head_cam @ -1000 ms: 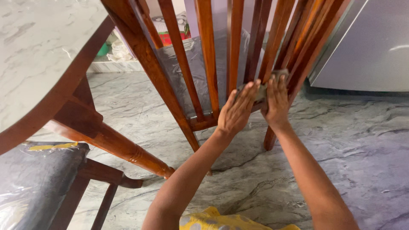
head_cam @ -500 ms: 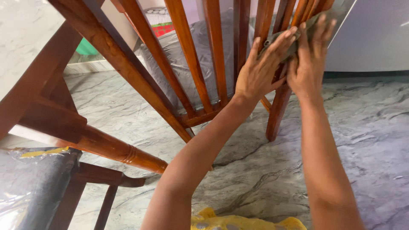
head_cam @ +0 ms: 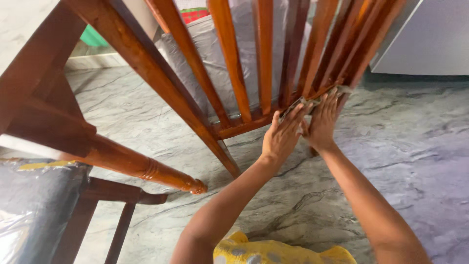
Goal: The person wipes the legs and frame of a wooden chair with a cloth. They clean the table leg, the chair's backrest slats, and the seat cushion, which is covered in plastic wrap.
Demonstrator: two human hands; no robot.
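Note:
A reddish-brown wooden chair with vertical back slats stands in front of me, its seat wrapped in clear plastic. My left hand and my right hand press a small grey-green cloth between their palms, clamped around the bottom of a slat at the right of the chair back, just above the lower rail. The fingers of both hands are stretched out flat. Most of the cloth is hidden by the hands.
A wooden table leg slants across the left, under a marble-look tabletop. Another plastic-wrapped chair seat is at lower left. A grey cabinet stands at upper right. The floor is grey veined stone. Yellow clothing shows below.
Both hands with the cloth slid up the slat to its upper part, then came back down to its base near the lower rail. The view shifted slightly.

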